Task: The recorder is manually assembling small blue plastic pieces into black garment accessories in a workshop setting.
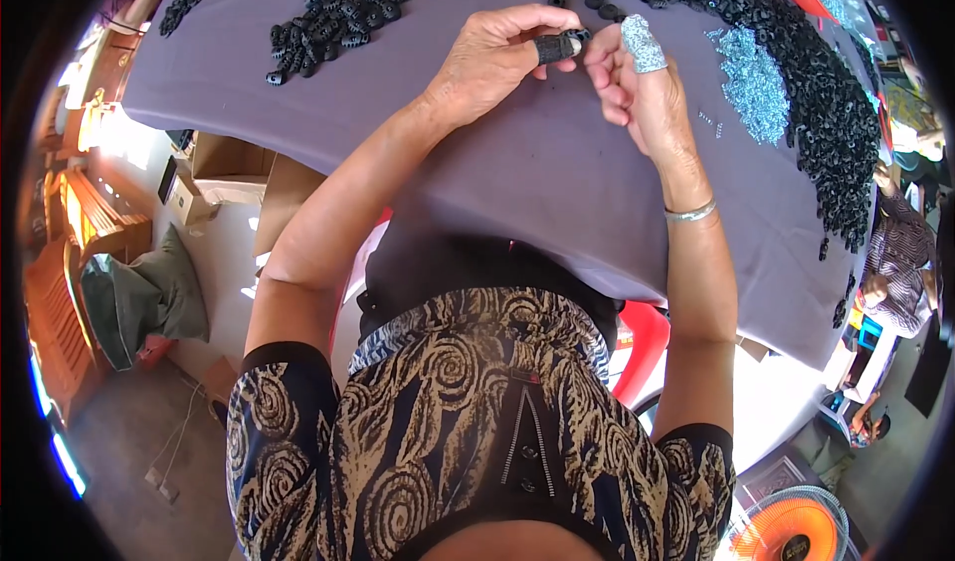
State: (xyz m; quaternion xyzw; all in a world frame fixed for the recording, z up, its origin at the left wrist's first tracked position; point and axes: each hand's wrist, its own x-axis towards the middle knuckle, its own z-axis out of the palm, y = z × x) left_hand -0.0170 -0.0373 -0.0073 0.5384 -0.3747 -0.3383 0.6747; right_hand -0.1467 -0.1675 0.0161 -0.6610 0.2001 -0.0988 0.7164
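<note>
A patterned top (428, 392) in black and tan swirls fills the space nearest the camera, its wearer working by hand at a cloth-covered table (477, 168). A heap of silvery-blue bits (756, 89), too small to make out singly, marks the right of the work area. Well to its left, the left hand (492, 59), a dark wrap on its thumb, pinches a small black piece (578, 35), thumb and forefinger clamped on it. Between that piece and the silvery heap, the right hand (647, 98) curls its fingers loosely, pale speckled wrap on its thumb; whether those fingertips grip anything cannot be told. A few loose bits lie just left of the heap, toward the person. A broad drift of black pieces (836, 153) borders the heap's far side and its right; a smaller black cluster (333, 24) sits far to its left. The step in hand appears to be close fingertip work on the single black piece. The next move would seem to call for a steady left pinch and precise placing by the right fingertips.
</note>
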